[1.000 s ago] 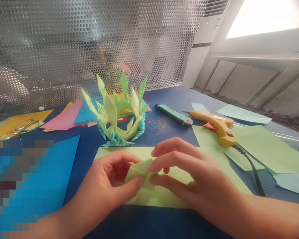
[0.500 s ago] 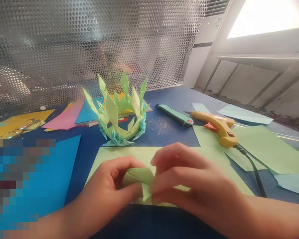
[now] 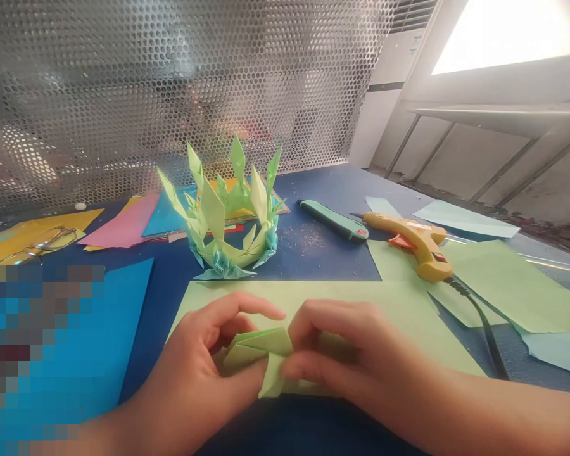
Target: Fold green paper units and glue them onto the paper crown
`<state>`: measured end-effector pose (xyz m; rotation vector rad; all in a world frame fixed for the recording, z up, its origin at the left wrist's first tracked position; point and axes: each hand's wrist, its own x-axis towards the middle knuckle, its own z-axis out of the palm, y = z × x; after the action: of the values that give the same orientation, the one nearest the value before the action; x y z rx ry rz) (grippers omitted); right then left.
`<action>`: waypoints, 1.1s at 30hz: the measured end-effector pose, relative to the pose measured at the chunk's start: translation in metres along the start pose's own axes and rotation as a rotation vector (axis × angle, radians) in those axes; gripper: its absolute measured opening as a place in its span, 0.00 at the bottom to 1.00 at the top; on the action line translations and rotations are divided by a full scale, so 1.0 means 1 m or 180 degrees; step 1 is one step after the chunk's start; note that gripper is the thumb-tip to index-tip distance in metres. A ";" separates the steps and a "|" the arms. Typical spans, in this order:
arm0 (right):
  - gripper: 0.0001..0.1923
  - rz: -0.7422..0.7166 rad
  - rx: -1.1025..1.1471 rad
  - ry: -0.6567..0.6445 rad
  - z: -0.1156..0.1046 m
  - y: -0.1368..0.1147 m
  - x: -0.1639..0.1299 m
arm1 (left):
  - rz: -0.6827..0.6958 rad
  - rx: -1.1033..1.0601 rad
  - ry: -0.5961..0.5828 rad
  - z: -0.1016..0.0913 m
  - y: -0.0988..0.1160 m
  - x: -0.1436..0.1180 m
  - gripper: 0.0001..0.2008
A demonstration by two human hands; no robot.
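Folded piece: small light-green folded paper unit (image 3: 261, 354), now lowered nearer the table's front edge, above the light-green sheet (image 3: 399, 310).
Left hand (image 3: 204, 361): pinched on it, forefinger lifted.
Right hand (image 3: 346, 354): pinched on its right side; a flap now hangs down.
Fold: judged further advanced.

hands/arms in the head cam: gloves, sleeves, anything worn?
Nothing worn. The left hand and right hand are bare, without gloves, and no rings or watch show. Both forearms are uncovered as far as the frame's edge, with no sleeve in view.
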<state>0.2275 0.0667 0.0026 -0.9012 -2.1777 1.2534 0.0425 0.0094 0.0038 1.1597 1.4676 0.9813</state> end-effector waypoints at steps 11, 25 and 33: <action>0.11 0.0078 -0.0286 0.0320 -0.004 0.004 0.000 | 0.0203 0.0095 -0.0470 -0.002 -0.004 0.009 0.19; 0.11 -0.0034 -0.0015 0.0240 -0.002 -0.001 0.001 | -0.0226 -0.0601 -0.0435 0.000 -0.003 0.010 0.27; 0.14 -0.0168 -0.0160 0.0209 0.001 -0.002 -0.002 | 0.0008 0.0120 -0.0701 -0.003 -0.004 0.007 0.32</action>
<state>0.2278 0.0646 0.0036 -0.8862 -2.1759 1.1332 0.0382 0.0147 -0.0012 1.2550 1.3136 0.8028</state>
